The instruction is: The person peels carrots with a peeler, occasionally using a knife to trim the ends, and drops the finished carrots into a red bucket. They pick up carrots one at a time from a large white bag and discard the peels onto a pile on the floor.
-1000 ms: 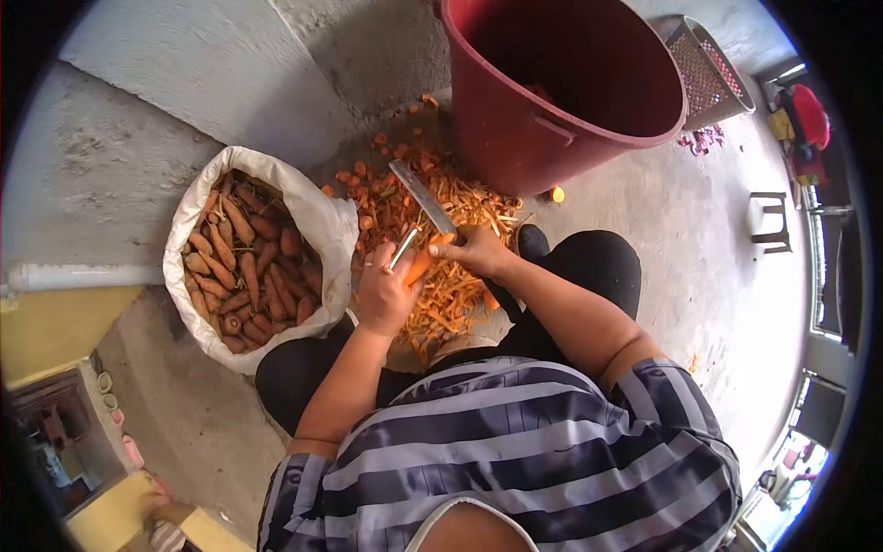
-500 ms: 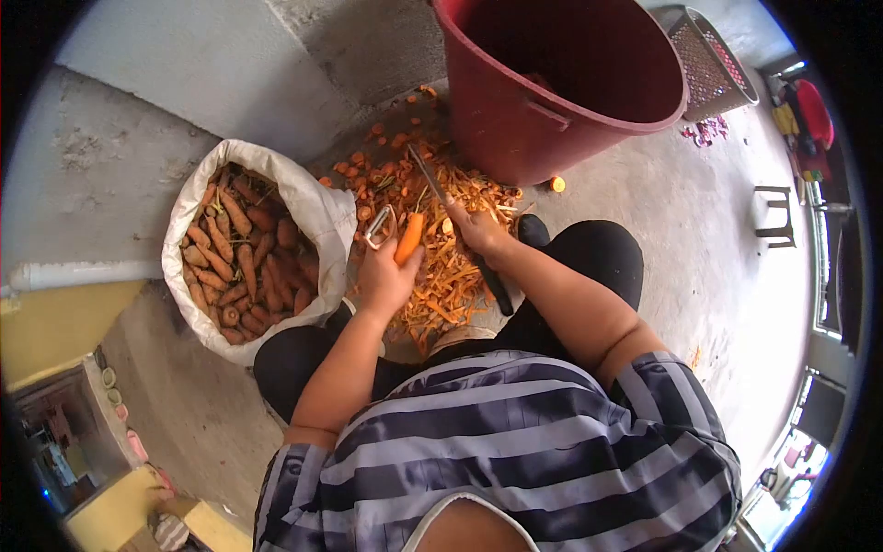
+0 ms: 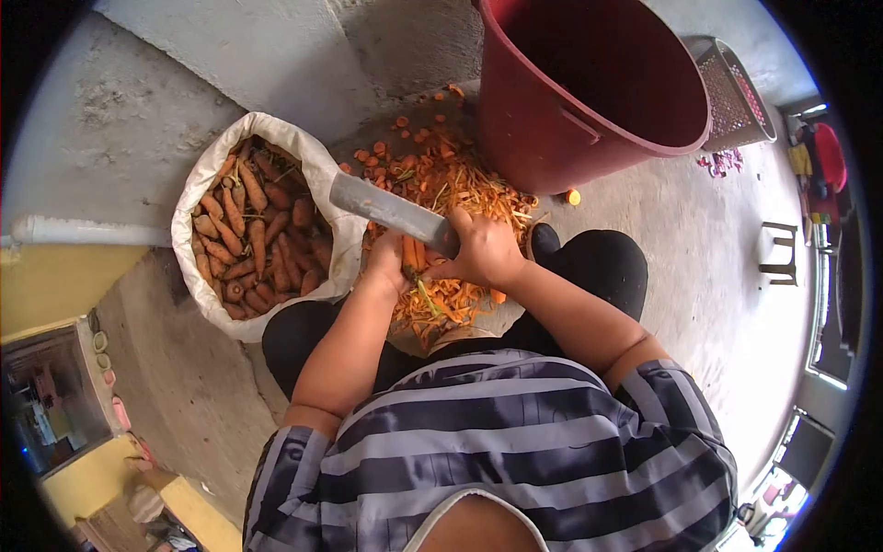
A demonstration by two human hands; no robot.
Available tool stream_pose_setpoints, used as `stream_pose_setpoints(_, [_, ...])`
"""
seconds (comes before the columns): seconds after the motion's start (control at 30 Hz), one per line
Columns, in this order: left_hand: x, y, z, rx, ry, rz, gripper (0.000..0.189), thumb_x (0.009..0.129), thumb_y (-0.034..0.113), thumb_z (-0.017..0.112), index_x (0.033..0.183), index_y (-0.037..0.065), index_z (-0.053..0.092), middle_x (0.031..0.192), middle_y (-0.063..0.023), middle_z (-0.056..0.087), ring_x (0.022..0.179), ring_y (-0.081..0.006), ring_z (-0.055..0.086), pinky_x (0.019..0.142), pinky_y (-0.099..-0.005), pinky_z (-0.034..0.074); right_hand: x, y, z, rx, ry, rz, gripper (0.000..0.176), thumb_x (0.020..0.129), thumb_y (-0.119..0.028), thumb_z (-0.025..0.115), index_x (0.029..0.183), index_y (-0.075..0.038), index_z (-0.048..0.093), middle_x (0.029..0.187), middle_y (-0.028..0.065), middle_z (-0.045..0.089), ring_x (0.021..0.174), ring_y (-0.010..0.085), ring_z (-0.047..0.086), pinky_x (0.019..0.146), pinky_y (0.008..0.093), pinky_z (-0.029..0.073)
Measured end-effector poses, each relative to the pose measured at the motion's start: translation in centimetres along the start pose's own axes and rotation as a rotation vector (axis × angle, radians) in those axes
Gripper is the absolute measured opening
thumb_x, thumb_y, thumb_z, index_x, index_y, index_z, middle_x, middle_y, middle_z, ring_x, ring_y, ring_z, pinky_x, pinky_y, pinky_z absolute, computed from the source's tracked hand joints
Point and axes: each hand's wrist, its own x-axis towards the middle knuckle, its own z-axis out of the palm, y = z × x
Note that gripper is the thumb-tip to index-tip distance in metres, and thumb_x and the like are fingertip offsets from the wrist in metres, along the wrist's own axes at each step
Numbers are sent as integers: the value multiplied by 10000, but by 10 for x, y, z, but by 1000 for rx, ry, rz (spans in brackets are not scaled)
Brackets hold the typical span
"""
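My left hand [image 3: 386, 264] is closed around an orange carrot [image 3: 410, 252], whose green stem end points down toward me. In my right hand [image 3: 489, 250] is a large knife [image 3: 391, 211], its broad blade turned flat and reaching left above the carrot. The right thumb reaches toward the stem end. The peeler seen earlier in my left hand is hidden now. Below both hands lies a heap of carrot peelings [image 3: 451, 308], with cut carrot pieces [image 3: 437, 143] scattered beyond it.
A white sack [image 3: 213, 168] of unpeeled carrots [image 3: 258, 241] stands at my left. Ahead is a big dark-red tub [image 3: 543, 129], with a cut carrot end [image 3: 573, 197] beside it. A perforated basket [image 3: 731, 101] sits to its right, and a small stool [image 3: 780, 254] stands farther right.
The knife has swung from pointing away to lying across, over the carrot. My hands have come together, the carrot's stem end now faces me, and the peeler has gone out of sight.
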Motion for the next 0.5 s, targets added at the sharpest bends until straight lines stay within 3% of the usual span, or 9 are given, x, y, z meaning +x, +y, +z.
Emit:
stream_pose_setpoints(0.13, [18,-7,-20,-58,-108,-48,304,910,335,388,1029,85,515,865,-67,588,714,-222,594,562,-372,500,1,-7,0,-91,-100,43,633,558,-519,726,913,-59,476,732,140,613,685,307,625,591,389,503])
stream_pose_setpoints(0.27, [26,-15,-23,-72,44,-66,292,896,335,395,976,87,527,899,-80,591,781,-242,600,637,-414,509,-1,-1,16,-92,-69,53,606,607,-509,697,935,-52,469,811,154,610,724,309,625,618,396,504])
stream_pose_setpoints(0.33, [24,-17,-17,-74,38,-78,293,886,340,404,956,85,530,915,-89,592,817,-248,599,670,-424,509,-2,2,23,-92,-22,45,630,588,-554,694,890,-46,478,751,149,587,691,309,611,618,390,492])
stream_pose_setpoints(0.43, [13,-13,1,-121,48,-90,315,879,337,381,968,70,521,913,-90,574,757,-224,588,502,-343,489,-3,3,21,-85,-5,62,671,582,-612,668,884,-40,488,754,155,575,699,311,603,620,393,484])
stream_pose_setpoints(0.5, [20,-15,-10,-103,-40,-99,301,875,341,400,956,79,525,916,-93,582,807,-244,591,624,-400,501,-2,2,17,-88,-27,60,653,604,-595,659,907,-45,482,792,162,580,721,317,607,625,401,487])
